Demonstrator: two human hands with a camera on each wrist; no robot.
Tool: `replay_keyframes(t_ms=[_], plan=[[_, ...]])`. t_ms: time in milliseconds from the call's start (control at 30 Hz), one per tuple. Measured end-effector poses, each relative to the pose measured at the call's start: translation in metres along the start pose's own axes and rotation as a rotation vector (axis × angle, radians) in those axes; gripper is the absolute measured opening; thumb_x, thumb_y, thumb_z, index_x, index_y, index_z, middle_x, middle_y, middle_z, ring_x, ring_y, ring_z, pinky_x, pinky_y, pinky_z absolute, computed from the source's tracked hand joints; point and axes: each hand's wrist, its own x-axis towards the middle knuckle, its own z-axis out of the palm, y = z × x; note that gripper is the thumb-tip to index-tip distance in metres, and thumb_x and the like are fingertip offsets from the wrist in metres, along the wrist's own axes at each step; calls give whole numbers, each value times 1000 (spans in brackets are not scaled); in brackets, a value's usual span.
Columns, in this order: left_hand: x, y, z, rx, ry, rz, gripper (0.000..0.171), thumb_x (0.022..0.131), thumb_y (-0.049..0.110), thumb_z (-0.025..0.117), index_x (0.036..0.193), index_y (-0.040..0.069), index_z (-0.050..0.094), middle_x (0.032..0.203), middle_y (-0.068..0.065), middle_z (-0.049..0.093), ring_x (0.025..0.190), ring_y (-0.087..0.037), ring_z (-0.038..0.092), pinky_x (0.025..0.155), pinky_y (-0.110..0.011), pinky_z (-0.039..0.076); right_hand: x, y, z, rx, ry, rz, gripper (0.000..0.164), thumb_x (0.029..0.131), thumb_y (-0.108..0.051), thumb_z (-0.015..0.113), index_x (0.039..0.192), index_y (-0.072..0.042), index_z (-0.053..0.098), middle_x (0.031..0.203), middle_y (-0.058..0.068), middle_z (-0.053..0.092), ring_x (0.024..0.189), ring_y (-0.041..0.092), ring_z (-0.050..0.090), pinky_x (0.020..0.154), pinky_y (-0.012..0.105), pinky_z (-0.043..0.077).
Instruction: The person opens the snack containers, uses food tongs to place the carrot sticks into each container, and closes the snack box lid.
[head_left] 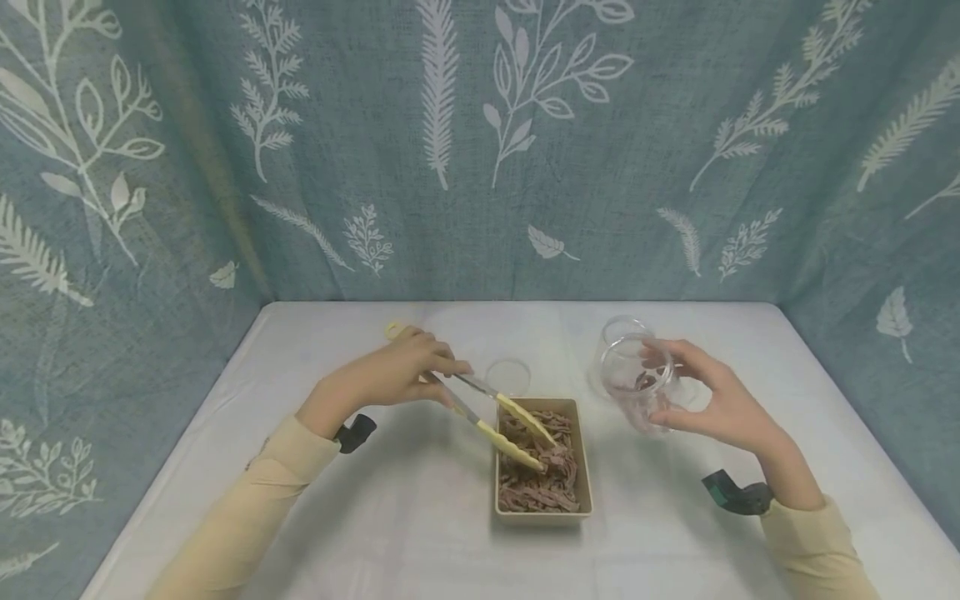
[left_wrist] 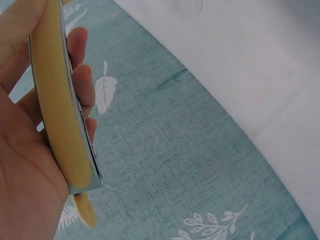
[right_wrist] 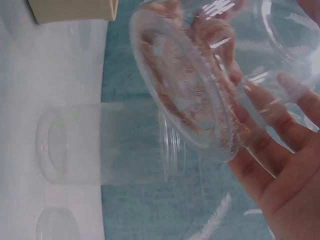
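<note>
In the head view my left hand (head_left: pixel 405 368) grips metal tongs (head_left: pixel 512 448) with yellow tips and handles. The tips reach into dried-meat-like brown strips (head_left: pixel 534 500), which fill a beige rectangular tray (head_left: pixel 543 518). The left wrist view shows the tongs' yellow handle (left_wrist: pixel 57 100) lying between thumb and fingers. My right hand (head_left: pixel 720 404) holds a clear plastic jar (head_left: pixel 637 392) tilted above the table, right of the tray. Seen from the right wrist, some brown strips (right_wrist: pixel 175 80) lie at the bottom of that jar, and my fingers curve round its wall.
A second clear jar (right_wrist: pixel 130 145) stands on the table behind the held one. A round clear lid (head_left: pixel 508 377) lies behind the tray. The white tabletop (head_left: pixel 420 517) meets a blue-green, leaf-patterned curtain (head_left: pixel 465 233) at the back and sides.
</note>
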Motion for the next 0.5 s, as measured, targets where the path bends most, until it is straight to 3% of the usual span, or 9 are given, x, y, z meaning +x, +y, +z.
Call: replay_keyframes(t_ms=[267,500], plan=[[-18,0,10,-50,72,-44,48,79,39,68,121,17,63,105,0,66,93,-18,55,88,-38,34,-1,0,1,-32,-43,-4,77,63,-3,83,132,-8,47,123,2,56,112,3,50,91,13,39],[-27,1,21,-103,143,-29,43,80,36,68,117,16,65,99,4,66,88,-14,55,85,-36,34,-1,-1,2,-47,-70,-8,78,62,-7,84,131,-9,48,124,1,55,111,1,50,90,15,40]])
